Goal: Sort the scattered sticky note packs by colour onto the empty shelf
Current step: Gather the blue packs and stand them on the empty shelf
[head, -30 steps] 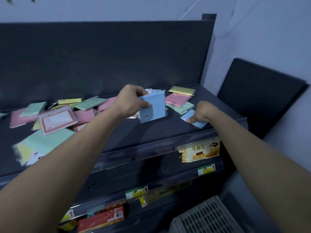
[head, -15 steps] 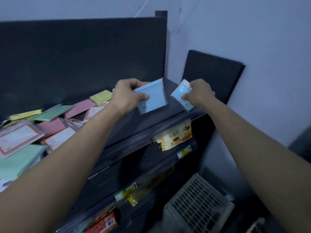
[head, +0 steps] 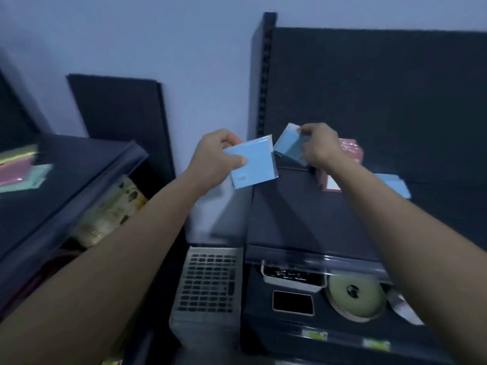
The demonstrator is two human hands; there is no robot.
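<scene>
My left hand (head: 217,154) grips a large blue sticky note pack (head: 254,164) by its upper left edge, held in the air at the left end of a dark shelf (head: 290,212). My right hand (head: 320,146) pinches a smaller blue pack (head: 288,144) just to the right, over the same shelf. Behind my right hand, a pink pack (head: 351,151) lies on that shelf. A white-faced pack (head: 332,183) shows below my right wrist, and a blue pack (head: 394,184) lies right of my forearm. Pink, green and yellow packs (head: 21,169) remain on the left shelf.
A dark shelf unit (head: 79,180) stands at the left with snack bags (head: 113,209) below it. A pale plastic crate (head: 208,283) sits on the floor between the units. Under the right shelf are tape rolls (head: 353,293) and a small tray (head: 292,275). A dark panel (head: 118,106) leans on the wall.
The view has swung right from the cluttered shelf to a second shelf unit. Both hands carried their blue packs across with it and now hover over that shelf.
</scene>
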